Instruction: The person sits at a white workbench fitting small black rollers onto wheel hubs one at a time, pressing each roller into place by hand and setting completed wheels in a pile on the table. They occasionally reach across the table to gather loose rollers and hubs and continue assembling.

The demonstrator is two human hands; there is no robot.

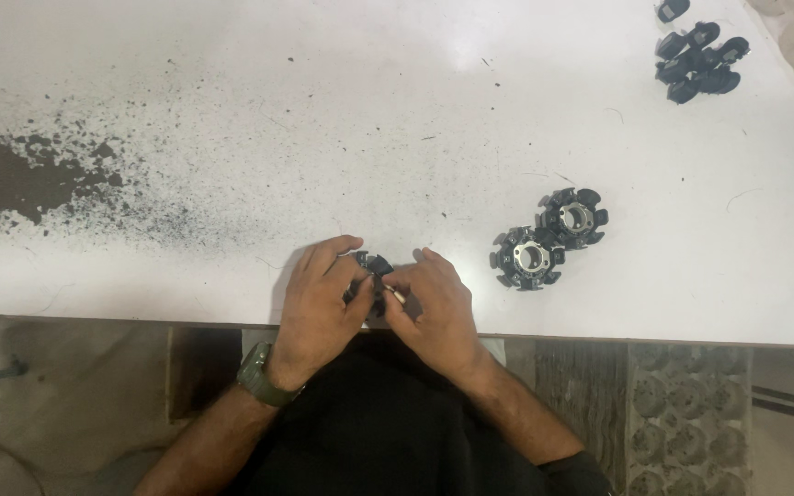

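Obs, head view. You have both hands on one small black toothed part at the near edge of the white table, right in front of your torso. Left hand comes in from the part's left side, thumb and forefinger closed on it. Right hand closes on it from the right; fingertips of both hands meet over the part, so neither is nearer, grip is shared and narrow.

Key relation: the part sits betw. the two sets of fingertips, slightly fwd of the knuckles, toward the table's far side. It's a ring shape, so no clear long axis; can't tell if it lies flat or is tipped up.

A pale or metallic bit shows by your right fingertips; too small to say what it is.

Two more black toothed rings w/ metal centres lie to your right, touching each other: nearer one, farther one. Both well apart from your hands; right hand is the closer one.

Hidden/unclear: most of the held part is covered by fingers. Dark pile of parts at far right corner, blurred. Black dust patch on table's left. Green watch on left wrist.
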